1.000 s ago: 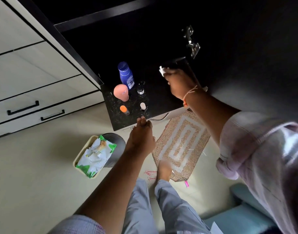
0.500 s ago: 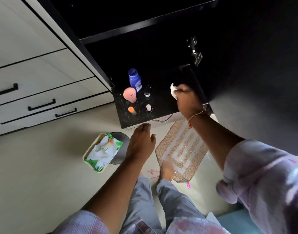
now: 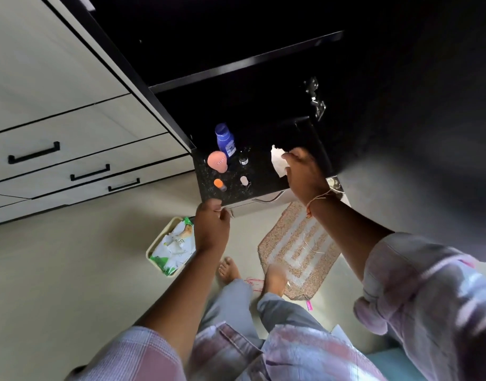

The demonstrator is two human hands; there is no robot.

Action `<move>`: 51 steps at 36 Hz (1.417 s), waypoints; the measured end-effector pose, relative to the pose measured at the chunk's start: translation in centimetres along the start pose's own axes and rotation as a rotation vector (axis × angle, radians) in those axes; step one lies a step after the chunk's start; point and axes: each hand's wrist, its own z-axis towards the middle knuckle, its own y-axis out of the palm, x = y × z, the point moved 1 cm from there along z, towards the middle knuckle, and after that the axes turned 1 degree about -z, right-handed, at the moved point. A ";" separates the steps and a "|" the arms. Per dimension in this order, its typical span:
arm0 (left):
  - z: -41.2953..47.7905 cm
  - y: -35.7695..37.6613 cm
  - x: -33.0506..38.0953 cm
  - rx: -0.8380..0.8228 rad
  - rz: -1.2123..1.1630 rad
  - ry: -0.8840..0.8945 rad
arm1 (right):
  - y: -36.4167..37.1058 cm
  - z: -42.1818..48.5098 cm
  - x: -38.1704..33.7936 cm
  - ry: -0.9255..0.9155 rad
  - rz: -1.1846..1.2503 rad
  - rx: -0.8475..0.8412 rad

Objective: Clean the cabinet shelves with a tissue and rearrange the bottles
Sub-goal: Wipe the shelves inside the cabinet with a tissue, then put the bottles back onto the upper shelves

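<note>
My right hand (image 3: 305, 174) grips a white tissue (image 3: 277, 160) against the right side of the dark speckled shelf (image 3: 206, 188). On the shelf's left stand a blue bottle (image 3: 224, 139), a pink round-topped bottle (image 3: 217, 161), a small dark bottle (image 3: 243, 158), an orange-capped bottle (image 3: 219, 184) and a small pale-capped bottle (image 3: 244, 180). My left hand (image 3: 211, 226) rests at the shelf's front edge, fingers curled on the rim, holding nothing loose. An upper shelf (image 3: 244, 64) is dark above.
White drawers with black handles (image 3: 90, 172) stand to the left. A metal hinge (image 3: 316, 99) sits at the cabinet's right. On the floor lie a bin with a green-and-white packet (image 3: 176, 246) and a patterned mat (image 3: 297, 248); my bare feet (image 3: 229, 268) are beside it.
My right hand has come down with the tissue from the cabinet's right wall onto the lower shelf. My left hand has stayed at the shelf's front edge. The view has shifted.
</note>
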 end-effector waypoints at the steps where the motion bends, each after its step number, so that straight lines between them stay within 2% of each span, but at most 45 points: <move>1: 0.1 -0.2 0.1 0.017 -0.005 -0.012 | -0.2 -0.2 -0.2 0.002 -0.016 0.013; 5: 0.8 -0.8 0.4 0.054 -0.033 -0.018 | -0.6 -1.2 -1.7 -0.055 0.035 -0.029; 10: 2.6 -0.6 0.8 0.081 -0.074 -0.009 | 0.6 -1.6 -4.8 -0.046 0.250 -0.199; 20: 5.8 -0.1 1.2 0.000 0.016 0.169 | 2.4 0.0 -7.9 -0.079 0.108 -0.248; 30: 7.2 -0.6 0.9 -0.091 0.100 0.164 | 2.0 0.2 -8.9 -0.039 -0.019 -0.373; 39: 6.4 -3.7 3.4 -0.064 -0.075 0.219 | -1.2 -0.4 -10.5 0.163 0.129 -0.202; 47: 5.6 -8.4 8.4 -0.002 -0.398 0.321 | -7.7 -0.9 -11.9 0.289 0.590 0.116; 51: 6.3 -10.8 12.6 0.056 -0.469 0.392 | -11.0 0.7 -12.9 0.264 0.782 0.262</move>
